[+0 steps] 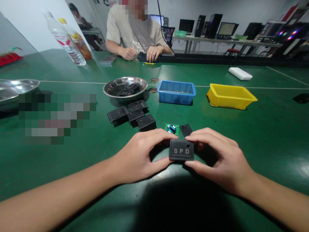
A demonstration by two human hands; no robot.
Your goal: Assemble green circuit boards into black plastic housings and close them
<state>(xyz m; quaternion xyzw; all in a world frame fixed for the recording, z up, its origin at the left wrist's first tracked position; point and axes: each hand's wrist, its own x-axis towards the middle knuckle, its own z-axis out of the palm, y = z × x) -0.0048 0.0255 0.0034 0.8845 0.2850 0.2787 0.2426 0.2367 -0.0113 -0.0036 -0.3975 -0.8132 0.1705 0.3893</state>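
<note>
Between my two hands is a small black plastic case [181, 150] with "SPD" printed on its face and a round hole near its upper right corner. My left hand [142, 154] pinches its left side, thumb below and fingers above. On the opposite side my right hand [219, 158] grips it the same way. Just beyond the case lie a small green circuit board [172, 129] with blue parts and a flat black plastic piece [185, 130]. Several black cases [146, 122] are grouped to the left of the board.
Behind the cases stands a steel bowl [106, 91] with black parts inside. A blue bin [176, 97] and a yellow bin [228, 101] are to its right. Another metal bowl [19, 84] sits far left, near two bottles [70, 42]. Across the green table [265, 129], a person handles something black.
</note>
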